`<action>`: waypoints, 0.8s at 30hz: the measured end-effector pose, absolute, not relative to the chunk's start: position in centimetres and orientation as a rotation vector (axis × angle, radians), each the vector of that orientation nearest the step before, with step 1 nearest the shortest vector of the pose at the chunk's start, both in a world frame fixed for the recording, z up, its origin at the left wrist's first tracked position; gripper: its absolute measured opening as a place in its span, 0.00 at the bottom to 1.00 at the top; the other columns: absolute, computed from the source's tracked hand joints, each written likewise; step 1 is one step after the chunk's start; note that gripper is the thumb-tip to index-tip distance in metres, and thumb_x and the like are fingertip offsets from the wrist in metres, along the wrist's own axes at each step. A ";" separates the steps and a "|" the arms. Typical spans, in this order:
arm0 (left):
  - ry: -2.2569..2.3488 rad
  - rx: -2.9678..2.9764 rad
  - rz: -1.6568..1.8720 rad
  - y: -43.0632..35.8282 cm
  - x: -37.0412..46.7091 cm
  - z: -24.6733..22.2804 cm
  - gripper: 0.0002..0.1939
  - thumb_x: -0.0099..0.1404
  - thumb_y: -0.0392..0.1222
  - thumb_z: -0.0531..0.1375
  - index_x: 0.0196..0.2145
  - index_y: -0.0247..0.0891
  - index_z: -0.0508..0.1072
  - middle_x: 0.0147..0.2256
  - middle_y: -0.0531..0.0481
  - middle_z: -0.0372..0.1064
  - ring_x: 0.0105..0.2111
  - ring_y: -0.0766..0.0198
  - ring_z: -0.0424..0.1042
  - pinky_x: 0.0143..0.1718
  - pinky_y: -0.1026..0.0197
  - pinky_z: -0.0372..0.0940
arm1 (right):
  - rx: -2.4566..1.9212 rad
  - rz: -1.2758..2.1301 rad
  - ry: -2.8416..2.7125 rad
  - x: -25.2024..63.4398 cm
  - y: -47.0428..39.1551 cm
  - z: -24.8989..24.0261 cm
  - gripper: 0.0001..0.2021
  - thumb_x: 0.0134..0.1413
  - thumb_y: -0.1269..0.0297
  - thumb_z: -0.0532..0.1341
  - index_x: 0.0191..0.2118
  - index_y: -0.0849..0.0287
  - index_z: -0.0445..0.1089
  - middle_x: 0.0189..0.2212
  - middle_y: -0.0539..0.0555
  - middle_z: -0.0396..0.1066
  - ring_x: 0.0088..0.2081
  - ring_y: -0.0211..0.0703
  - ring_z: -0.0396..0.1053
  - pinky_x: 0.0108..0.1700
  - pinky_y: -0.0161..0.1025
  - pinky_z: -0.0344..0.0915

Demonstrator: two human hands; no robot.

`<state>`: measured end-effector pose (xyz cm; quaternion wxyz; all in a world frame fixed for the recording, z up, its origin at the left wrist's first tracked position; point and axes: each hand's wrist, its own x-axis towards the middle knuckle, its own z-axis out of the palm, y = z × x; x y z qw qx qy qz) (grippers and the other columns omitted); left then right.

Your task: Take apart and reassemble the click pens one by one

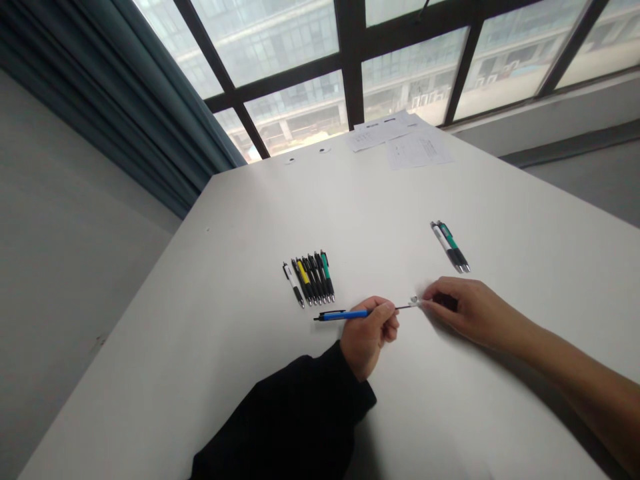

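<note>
My left hand [370,327] is closed around a blue ballpoint pen [345,315], its clip end pointing left. From the pen's other end a thin dark refill [406,307] sticks out to the right. The fingertips of my right hand [457,307] are pinched at the refill's far end. Beside those fingertips is a small silvery piece [413,300], too small to make out; whether it is held or lies on the table I cannot tell.
Several pens [313,279] with black grips lie in a row on the white table [250,227], left of my hands. Two more pens [450,247] lie beyond my right hand. Papers [420,147] lie at the far edge by the window. A curtain [125,87] hangs at left.
</note>
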<state>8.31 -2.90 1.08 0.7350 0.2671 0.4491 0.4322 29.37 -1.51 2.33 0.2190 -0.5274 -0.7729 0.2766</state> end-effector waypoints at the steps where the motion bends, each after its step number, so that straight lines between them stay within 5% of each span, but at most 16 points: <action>1: 0.986 0.610 0.950 -2.9 8.3 1.0 0.14 0.51 0.46 0.67 0.26 0.34 0.69 0.20 0.54 0.66 0.17 0.74 0.60 0.21 0.67 0.48 | -1.426 0.806 -2.113 29.4 -1.6 2.6 0.09 0.61 0.59 0.60 0.34 0.58 0.74 0.26 0.53 0.72 0.27 0.42 0.67 0.31 0.40 0.63; 11: 1.002 0.891 0.868 -3.2 8.2 0.6 0.13 0.56 0.46 0.66 0.28 0.34 0.71 0.21 0.53 0.69 0.18 0.72 0.64 0.22 0.66 0.54 | -1.141 1.063 -2.084 29.1 -2.2 3.6 0.12 0.64 0.56 0.60 0.34 0.58 0.73 0.26 0.51 0.70 0.26 0.38 0.64 0.29 0.37 0.61; 24: 0.915 0.494 1.057 -2.6 8.0 1.0 0.17 0.51 0.48 0.71 0.26 0.33 0.70 0.19 0.56 0.63 0.16 0.76 0.57 0.20 0.69 0.48 | -1.360 0.994 -2.318 33.3 -0.3 3.2 0.13 0.67 0.56 0.54 0.33 0.57 0.67 0.26 0.51 0.67 0.27 0.41 0.62 0.31 0.38 0.59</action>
